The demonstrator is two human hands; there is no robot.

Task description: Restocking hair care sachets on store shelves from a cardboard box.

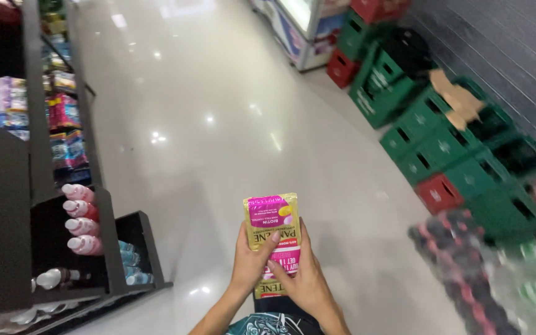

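Both hands up at bottom centre, holding a strip of gold-and-pink sachets [273, 239] upright in front of the body. Left hand [250, 260] wraps the strip's left edge, thumb across the front: grip closed on it. Right hand [305, 282] covers the lower right part, index finger laid over the pink panel: grip also closed on the strip. Another gold sachet of the strip shows below the hands. Strip hangs in the air over the floor, touching nothing but the two hands.

Just below the wrists: a bit of teal patterned clothing [262, 325].

Left, near: dark shelf unit [7, 205] with pink bottles [80, 218] lying with white caps pointing outward, stacked in a column. Clear water bottles [133, 267] in the lower compartment beside them.

Right, near: shrink-wrapped bottle packs [466, 267], blurred, can't tell the contents.

Middle: glossy white tiled floor [218, 124], ceiling lights reflected in it.

Right, further back: green crates [448, 149] stacked along a dark wall, a red crate [437, 193] among them, torn cardboard [457, 99] lying on top.

Left, further back: shelves with colourful small packets [63, 124].

Far end: a glass-door cooler [308, 25], more red crates [376, 9] beside it.
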